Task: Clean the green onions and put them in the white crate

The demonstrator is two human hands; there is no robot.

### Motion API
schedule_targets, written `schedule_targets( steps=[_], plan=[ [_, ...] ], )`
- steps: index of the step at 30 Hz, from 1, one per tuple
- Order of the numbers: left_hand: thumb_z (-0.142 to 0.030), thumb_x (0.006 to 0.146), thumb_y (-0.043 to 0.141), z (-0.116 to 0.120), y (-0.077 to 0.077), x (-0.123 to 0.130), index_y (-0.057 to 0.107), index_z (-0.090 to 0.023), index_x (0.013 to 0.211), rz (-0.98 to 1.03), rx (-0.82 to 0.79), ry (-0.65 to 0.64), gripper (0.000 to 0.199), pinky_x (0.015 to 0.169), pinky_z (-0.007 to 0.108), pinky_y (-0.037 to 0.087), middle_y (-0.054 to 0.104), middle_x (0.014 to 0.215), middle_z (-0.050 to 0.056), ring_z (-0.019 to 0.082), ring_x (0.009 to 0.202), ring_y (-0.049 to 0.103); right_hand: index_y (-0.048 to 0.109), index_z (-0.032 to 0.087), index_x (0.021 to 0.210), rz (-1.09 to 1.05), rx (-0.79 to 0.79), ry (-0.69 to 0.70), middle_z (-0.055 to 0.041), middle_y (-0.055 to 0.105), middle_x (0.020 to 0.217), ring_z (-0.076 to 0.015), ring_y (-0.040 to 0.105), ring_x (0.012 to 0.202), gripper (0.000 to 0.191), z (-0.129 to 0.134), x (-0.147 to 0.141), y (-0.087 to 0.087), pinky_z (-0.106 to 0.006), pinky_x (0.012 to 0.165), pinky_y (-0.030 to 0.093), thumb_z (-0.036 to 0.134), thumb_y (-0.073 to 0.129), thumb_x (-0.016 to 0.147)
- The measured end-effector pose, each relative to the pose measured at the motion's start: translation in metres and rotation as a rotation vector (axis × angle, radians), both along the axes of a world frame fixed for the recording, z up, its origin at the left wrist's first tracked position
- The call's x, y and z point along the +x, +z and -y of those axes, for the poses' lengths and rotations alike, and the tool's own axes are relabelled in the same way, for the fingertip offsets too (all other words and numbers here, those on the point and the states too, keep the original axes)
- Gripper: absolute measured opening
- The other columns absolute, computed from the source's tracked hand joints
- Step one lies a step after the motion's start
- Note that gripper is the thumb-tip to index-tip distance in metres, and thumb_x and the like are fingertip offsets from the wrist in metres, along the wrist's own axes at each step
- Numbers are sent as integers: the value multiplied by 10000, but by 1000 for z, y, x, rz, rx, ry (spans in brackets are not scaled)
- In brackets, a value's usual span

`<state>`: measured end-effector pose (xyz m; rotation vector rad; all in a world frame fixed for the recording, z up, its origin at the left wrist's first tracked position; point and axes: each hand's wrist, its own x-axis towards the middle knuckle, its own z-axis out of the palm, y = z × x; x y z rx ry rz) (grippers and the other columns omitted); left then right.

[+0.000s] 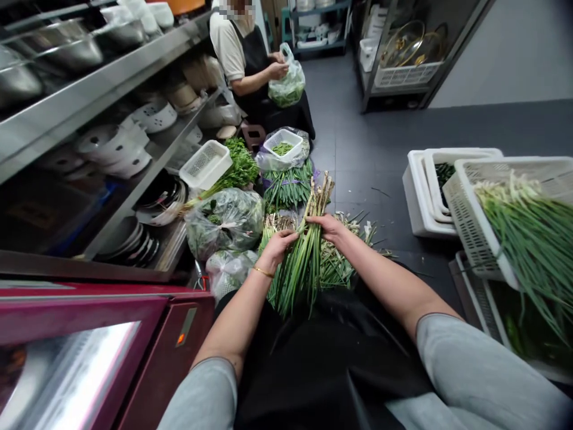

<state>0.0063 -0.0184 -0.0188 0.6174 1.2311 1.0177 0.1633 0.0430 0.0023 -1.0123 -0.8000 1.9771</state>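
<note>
Apron (pixel 313 364), black: spreading across the foreground. Bunch of green stalks (pixel 313 254): slanting pale ends up, lower leaves trailing toward the apron. Right hand (pixel 330 228): gripping the bunch, best steadying without crushing. Left hand (pixel 278 245): pinching at its side, best singling out stalks. Undetermined: right hand's far side, hiding behind stalks; pinched stalks, escaping count.

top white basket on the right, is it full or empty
Looks well filled: green onions lie heaped in the white basket, their long leaves trailing over its rim. How deep they go, cannot tell.
</note>
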Motion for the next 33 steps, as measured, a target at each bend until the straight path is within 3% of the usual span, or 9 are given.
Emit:
schedule_targets(
  steps=[3,7,11,14,19,25,33],
  plan=[
    [-348,367,919,-10,-3,-4,672,-142,682,96,-44,13,451,533,247,444,654,575,-1,116,510,572,599,137,683,21,-77,15,-32,663,544,-162,613,468,210,-8,6,-5,-305,520,580,98,767,562],
    [-269,362,913,-17,-10,-1,669,-152,705,158,-42,41,437,561,241,452,664,612,-12,106,535,580,623,131,679,87,-31,-29,-31,679,580,-171,623,498,250,-15,0,-7,-308,519,564,114,774,480],
    [-323,410,889,-26,-13,-4,666,-153,698,40,19,54,402,556,240,430,646,622,-15,99,541,550,651,132,738,133,59,-72,-17,688,640,-162,637,564,344,-17,-6,-9,-302,597,554,196,821,446],
    [-340,434,874,-33,-11,-13,673,-149,704,-78,108,133,387,571,230,417,630,630,-22,90,571,534,650,142,739,171,113,-97,5,653,611,-144,613,546,358,-24,2,-8,-298,602,537,247,833,450],
    [-368,409,879,-33,-6,-16,633,-152,727,-29,59,202,456,582,252,451,609,655,-30,96,578,548,657,145,727,252,172,-199,19,608,597,-104,530,502,358,-31,15,-7,-274,547,477,311,837,465],
    [-391,490,854,-24,-10,4,608,-150,721,-48,158,92,414,559,235,445,587,647,-29,89,572,533,666,138,686,363,272,-85,-4,645,640,-123,555,575,331,-12,-6,-19,-275,601,458,336,830,478],
    [-394,530,837,-26,-17,-12,588,-152,694,-118,183,53,384,465,208,357,528,572,-50,68,485,454,642,139,605,429,316,44,1,596,538,-117,519,489,225,-13,-3,-19,-258,510,421,302,779,532]
  ],
)
